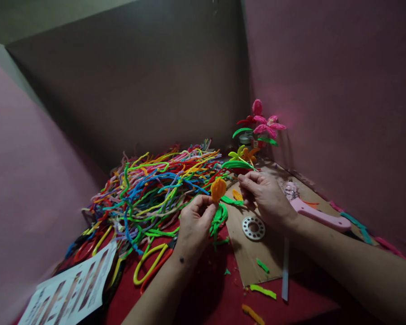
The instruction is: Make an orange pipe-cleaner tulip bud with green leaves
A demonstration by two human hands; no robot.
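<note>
My left hand (196, 221) pinches the base of an orange pipe-cleaner petal (218, 189) between thumb and fingers, holding it upright above the work surface. To its right, my right hand (262, 194) has thumb and fingertips closed together; whatever they hold, if anything, is too small to make out. Beneath the left hand lies a bundle of green pipe cleaners (219, 216). Another orange piece (237, 195) rests on the cardboard (238, 253) between the hands. Just below the right hand is a pale round disc with holes (253, 228).
A heap of coloured pipe cleaners (155, 189) fills the back left. Scissors (151, 266) lie beside my left forearm, near a printed sheet (71, 289). A pink glue gun (320, 215) and a glue stick (285, 271) are at right. Pink pipe-cleaner flowers (269, 126) stand behind.
</note>
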